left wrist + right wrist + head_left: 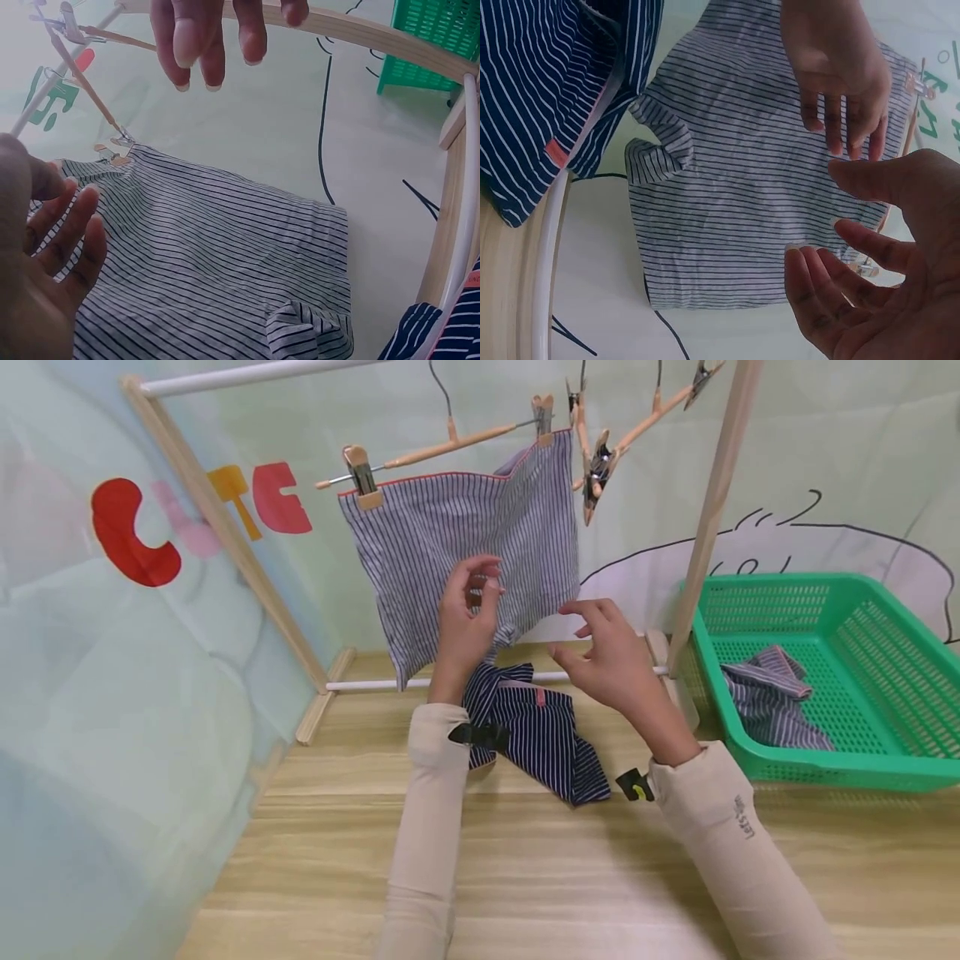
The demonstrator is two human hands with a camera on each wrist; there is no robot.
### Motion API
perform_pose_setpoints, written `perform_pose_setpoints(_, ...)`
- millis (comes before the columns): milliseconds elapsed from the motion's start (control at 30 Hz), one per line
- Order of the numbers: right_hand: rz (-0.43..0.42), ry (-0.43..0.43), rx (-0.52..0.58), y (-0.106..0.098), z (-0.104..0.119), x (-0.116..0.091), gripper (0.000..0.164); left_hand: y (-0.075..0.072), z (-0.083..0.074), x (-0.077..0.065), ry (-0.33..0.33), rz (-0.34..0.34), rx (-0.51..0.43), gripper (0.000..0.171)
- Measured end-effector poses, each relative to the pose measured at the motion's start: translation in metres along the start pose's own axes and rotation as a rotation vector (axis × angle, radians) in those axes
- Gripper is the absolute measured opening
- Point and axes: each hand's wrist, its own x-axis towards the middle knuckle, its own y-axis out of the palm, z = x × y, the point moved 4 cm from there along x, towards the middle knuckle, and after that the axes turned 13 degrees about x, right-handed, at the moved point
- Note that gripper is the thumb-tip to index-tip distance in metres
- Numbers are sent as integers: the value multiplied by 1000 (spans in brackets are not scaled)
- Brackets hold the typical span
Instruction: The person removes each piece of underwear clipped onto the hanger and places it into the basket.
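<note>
Light striped shorts [465, 535] with a red waist edge hang from a clip hanger [450, 446], a clip [362, 477] at each end. My left hand [468, 618] is in front of the shorts, its fingers loosely bent and nothing in them. To the right, near the lower corner of the cloth, my right hand [611, 656] has thumb and fingers apart, also holding nothing. In the right wrist view a rolled fold of hem [660, 146] shows at the shorts' lower edge. Below lies a navy striped garment [540, 735], crumpled on the table, partly behind the left wrist.
A wooden rack [716, 502] with a white top bar [255, 372] frames the hanging cloth. Other clip hangers [652, 418] hang at its right. A green basket [847, 760] on the table [562, 877] at right holds another striped garment [776, 702].
</note>
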Motion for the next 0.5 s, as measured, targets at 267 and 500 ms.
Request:
perform_pose_setpoints(267, 54, -14, -38, 14, -4, -3, 51, 3, 0, -1, 14, 15, 21, 25)
perform_pose_setpoints(500, 129, 31, -115, 27, -11, -2, 54, 1, -2, -1, 22, -6, 19, 25)
